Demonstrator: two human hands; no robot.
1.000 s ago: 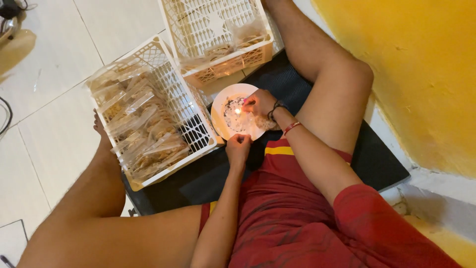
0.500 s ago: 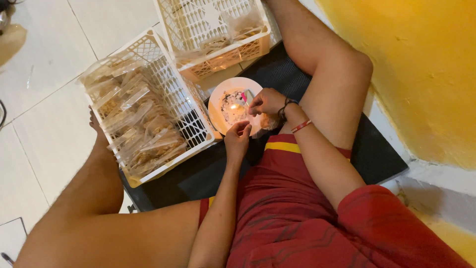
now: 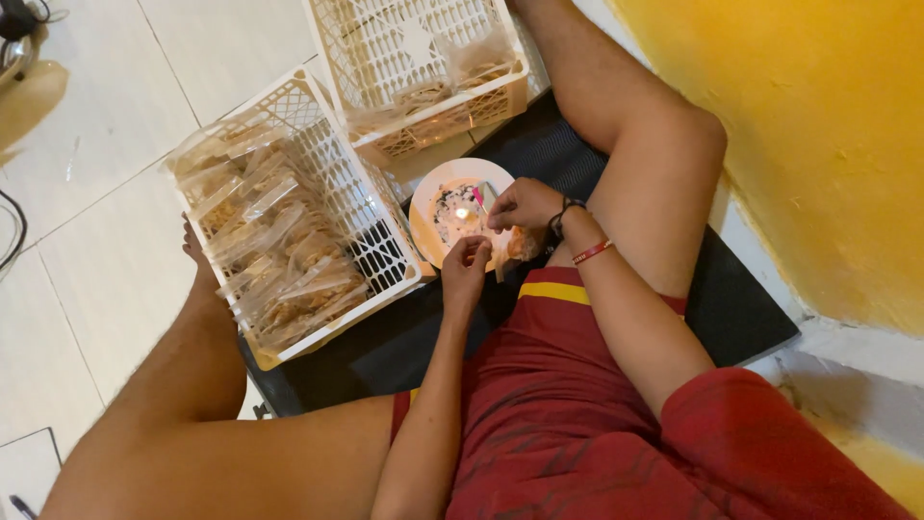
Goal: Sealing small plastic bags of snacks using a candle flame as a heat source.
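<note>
Both hands work over a round plate point(image 3: 428, 217) bearing a small flame point(image 3: 461, 214); the left hand point(image 3: 465, 273) pinches a clear packet edge. The right hand point(image 3: 525, 204) has its fingers closed on the same packet point(image 3: 520, 246); a white basket point(image 3: 366, 241) of filled packets stands just beside.

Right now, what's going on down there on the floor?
A person sits on a dark mat with legs spread. Both hands meet over a pale round plate with a small lit flame on it: the left hand and the right hand pinch a small clear bag with brownish contents beside the flame. One white crate is packed with filled bags; the other crate holds only a few.
</note>
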